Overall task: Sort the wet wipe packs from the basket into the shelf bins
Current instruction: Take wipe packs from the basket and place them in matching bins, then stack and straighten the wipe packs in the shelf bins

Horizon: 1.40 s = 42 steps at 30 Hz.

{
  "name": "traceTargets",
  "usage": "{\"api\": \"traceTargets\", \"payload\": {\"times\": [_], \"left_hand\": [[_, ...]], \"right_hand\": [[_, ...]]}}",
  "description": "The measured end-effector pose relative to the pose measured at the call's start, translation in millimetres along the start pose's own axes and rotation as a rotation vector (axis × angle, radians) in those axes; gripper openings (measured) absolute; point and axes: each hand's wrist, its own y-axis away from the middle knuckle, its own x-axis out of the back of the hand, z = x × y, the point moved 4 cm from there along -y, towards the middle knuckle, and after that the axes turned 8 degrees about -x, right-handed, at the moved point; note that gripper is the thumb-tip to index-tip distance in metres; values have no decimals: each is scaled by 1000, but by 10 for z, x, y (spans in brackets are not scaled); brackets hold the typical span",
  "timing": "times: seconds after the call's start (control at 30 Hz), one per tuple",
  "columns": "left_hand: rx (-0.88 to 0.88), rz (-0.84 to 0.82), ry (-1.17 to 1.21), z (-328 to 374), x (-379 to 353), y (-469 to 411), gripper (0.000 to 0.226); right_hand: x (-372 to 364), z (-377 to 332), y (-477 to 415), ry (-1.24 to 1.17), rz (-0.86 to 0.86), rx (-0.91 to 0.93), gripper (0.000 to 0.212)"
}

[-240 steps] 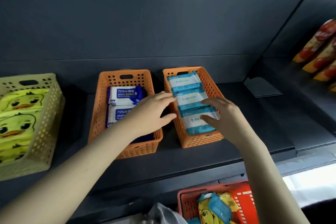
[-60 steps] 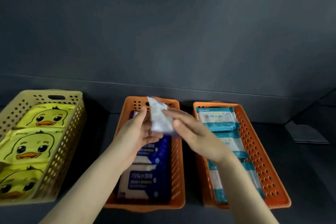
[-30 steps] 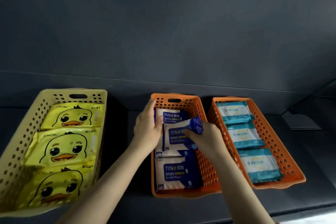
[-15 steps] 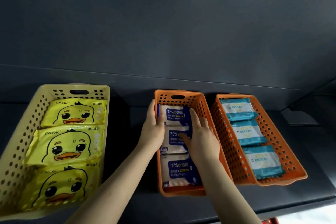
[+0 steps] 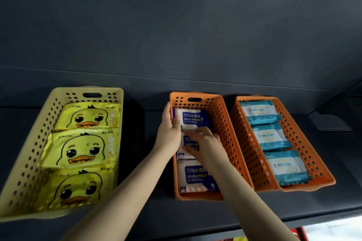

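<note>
l hand (image 5: 168, 133) sat at left wall of mid orange bin (image 5: 222, 123), fingers straight, thumb on back alcohol wipe pack (image 5: 193, 118). r hand (image 5: 205, 146) lay flat, fingers relaxed, on middle pack (image 5: 188, 144). duck packs (image 5: 82, 148) filled yellow bin (image 5: 29, 152), teal packs (image 5: 270, 137) the r orange bin (image 5: 244, 143)

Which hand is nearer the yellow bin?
Left: left hand sits at the middle orange bin's left wall, towards the yellow bin; right hand rests inside that bin, farther off.
</note>
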Motion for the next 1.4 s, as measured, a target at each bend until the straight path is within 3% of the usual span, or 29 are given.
{"api": "traceTargets", "payload": {"times": [0.17, 0.4, 0.5, 0.63, 0.73, 0.8, 0.93, 1.03, 1.13, 1.4], "left_hand": [[15, 0, 28, -18, 8, 0, 54], [9, -7, 29, -36, 5, -16, 55], [13, -66, -102, -5, 35, -20, 57], [14, -169, -260, 118, 78, 59, 42], [-118, -237, -542, 308, 38, 308, 50], [-248, -168, -713, 498, -76, 581, 48], [-538, -35, -594, 868, -560, 1319, 38], [-620, -128, -536, 806, -1201, 1986, 32], [-612, -327, -524, 517, -1862, 2682, 33], [-273, -741, -562, -744, -2864, 3724, 24]], "right_hand": [[-23, -30, -45, 60, -22, -17, 53], [82, 32, -27, -87, 4, -71, 61], [368, 44, 159, -130, 94, -89, 65], [841, 179, 560, -165, 233, -57, 62], [1125, 405, 974, -147, 356, -75, 54], [1247, 663, 1325, -144, 458, -119, 48], [1159, 1482, 2187, -232, 587, -279, 37], [824, 2213, 2885, -220, 550, -414, 37], [400, 2856, 3499, -174, 432, -530, 42], [-697, 3968, 4389, -294, 102, -701, 43]]}}
